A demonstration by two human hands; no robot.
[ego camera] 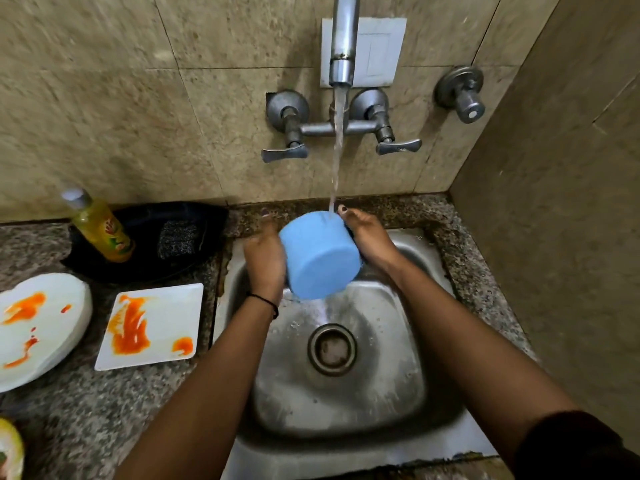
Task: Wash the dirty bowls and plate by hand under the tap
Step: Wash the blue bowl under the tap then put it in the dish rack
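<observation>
My left hand (265,259) and right hand (372,242) clasp the blue bowl (320,258) between them over the sink (415,344), fingers curled round its sides, its base tipped toward me. Water from the tap (343,43) hits its far edge. On the counter (104,403) to my left lie a sauce-smeared square plate (166,323) and a smeared white bowl (52,327), near a soap bottle (98,230)

A home kitchen's washing-up corner: a square stainless-steel sink (408,341) is sunk into a speckled granite surface (104,403) under a wall-mounted chrome tap (343,39) on beige stone tiles (104,98). At nine o'clock stand a yellow dish-soap bottle (100,230) and sauce-smeared white square plate (152,327).
</observation>
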